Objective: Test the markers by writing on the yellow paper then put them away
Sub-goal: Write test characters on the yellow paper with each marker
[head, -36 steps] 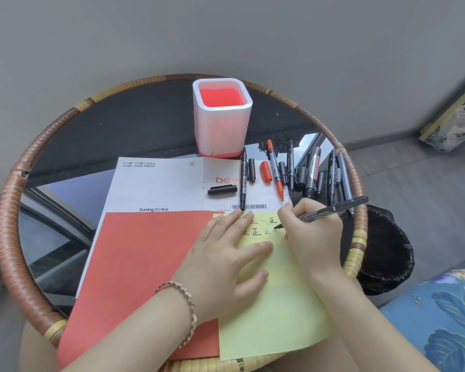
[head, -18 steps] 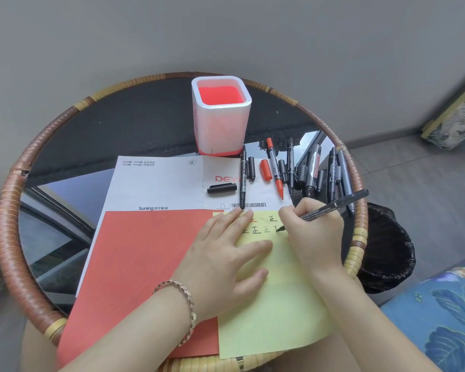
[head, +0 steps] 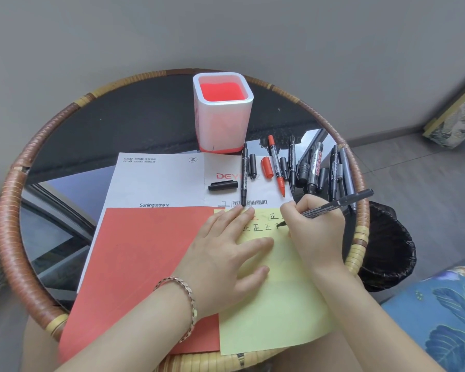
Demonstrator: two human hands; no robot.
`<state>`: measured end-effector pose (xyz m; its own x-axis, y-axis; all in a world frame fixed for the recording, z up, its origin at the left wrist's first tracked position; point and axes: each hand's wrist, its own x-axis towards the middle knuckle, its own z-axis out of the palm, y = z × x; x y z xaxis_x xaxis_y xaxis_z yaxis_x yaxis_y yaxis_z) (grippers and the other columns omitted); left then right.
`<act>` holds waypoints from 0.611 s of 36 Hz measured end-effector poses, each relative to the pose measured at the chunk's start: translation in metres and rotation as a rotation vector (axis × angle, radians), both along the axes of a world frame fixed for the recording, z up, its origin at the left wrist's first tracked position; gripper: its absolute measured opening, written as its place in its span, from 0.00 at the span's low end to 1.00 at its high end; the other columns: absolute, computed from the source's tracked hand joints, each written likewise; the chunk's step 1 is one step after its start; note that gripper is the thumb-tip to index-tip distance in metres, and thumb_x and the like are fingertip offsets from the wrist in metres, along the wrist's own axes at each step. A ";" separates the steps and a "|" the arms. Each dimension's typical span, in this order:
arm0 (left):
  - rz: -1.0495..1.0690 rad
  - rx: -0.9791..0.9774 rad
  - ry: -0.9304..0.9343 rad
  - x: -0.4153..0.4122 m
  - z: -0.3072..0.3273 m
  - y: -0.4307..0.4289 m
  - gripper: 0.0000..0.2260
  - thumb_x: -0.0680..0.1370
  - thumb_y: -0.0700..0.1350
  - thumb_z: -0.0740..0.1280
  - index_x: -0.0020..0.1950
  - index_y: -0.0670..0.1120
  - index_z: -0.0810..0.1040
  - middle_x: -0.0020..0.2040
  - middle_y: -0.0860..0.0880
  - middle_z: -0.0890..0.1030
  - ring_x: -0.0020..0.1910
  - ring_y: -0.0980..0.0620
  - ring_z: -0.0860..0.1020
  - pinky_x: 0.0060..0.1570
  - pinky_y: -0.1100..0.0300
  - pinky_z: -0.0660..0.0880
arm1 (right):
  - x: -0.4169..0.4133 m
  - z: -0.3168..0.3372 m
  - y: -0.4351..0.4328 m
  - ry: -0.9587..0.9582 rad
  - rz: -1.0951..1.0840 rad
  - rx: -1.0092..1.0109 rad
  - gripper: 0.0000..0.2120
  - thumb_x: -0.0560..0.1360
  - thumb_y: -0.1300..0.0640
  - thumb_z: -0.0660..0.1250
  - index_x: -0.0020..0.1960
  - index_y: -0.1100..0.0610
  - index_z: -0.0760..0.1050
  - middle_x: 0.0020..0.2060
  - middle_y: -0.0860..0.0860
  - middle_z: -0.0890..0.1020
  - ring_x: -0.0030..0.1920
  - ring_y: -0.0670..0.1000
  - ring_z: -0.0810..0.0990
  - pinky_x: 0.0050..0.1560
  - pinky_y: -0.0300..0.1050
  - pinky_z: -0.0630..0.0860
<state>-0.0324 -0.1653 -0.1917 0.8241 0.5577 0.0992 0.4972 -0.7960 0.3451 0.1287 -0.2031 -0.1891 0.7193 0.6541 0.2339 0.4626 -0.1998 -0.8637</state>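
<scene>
My right hand [head: 316, 229] grips a thin black marker [head: 341, 202] with its tip touching the yellow paper [head: 274, 307], beside several written characters near the paper's top edge. My left hand [head: 226, 253] lies flat on the yellow paper with fingers spread, holding it down. Several markers [head: 313, 167] and loose caps lie in a heap at the table's right. An uncapped red marker [head: 276, 167] and its red cap [head: 266, 167] rest on the white sheet. A white pen holder with a red inside [head: 223, 114] stands at the back.
A red sheet [head: 140, 264] and a white printed sheet [head: 159, 181] lie under the yellow paper on a round glass table with a rattan rim [head: 8, 210]. A black cap [head: 223, 186] and a black pen [head: 244, 175] lie on the white sheet. A black-lined bin [head: 387, 245] stands right of the table.
My right hand has shifted the marker tip slightly down and left on the yellow paper, adding strokes to another character. My left hand has stayed put.
</scene>
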 end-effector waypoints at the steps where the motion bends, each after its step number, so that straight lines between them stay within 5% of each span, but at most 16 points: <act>1: 0.000 0.000 0.003 0.000 0.000 0.000 0.17 0.71 0.59 0.59 0.56 0.58 0.78 0.65 0.43 0.74 0.66 0.43 0.70 0.65 0.52 0.56 | 0.000 -0.001 0.000 0.001 0.002 -0.004 0.15 0.63 0.60 0.65 0.21 0.57 0.64 0.17 0.50 0.68 0.25 0.47 0.66 0.30 0.40 0.63; 11: 0.000 0.006 0.000 0.000 0.000 0.000 0.17 0.71 0.59 0.59 0.56 0.58 0.78 0.65 0.43 0.74 0.66 0.44 0.70 0.65 0.53 0.56 | 0.000 -0.001 0.000 0.009 0.024 0.007 0.20 0.63 0.65 0.66 0.20 0.53 0.62 0.17 0.46 0.68 0.24 0.45 0.65 0.27 0.34 0.61; 22: -0.004 0.013 -0.006 0.000 -0.001 0.000 0.17 0.71 0.59 0.59 0.56 0.58 0.78 0.65 0.43 0.74 0.66 0.43 0.70 0.65 0.52 0.56 | 0.004 0.000 -0.002 0.086 -0.057 0.042 0.20 0.64 0.66 0.65 0.19 0.54 0.61 0.16 0.46 0.65 0.24 0.45 0.62 0.30 0.42 0.60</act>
<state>-0.0322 -0.1650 -0.1929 0.8255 0.5534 0.1113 0.4925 -0.8024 0.3370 0.1327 -0.2048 -0.1895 0.7738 0.6025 0.1958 0.3753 -0.1870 -0.9078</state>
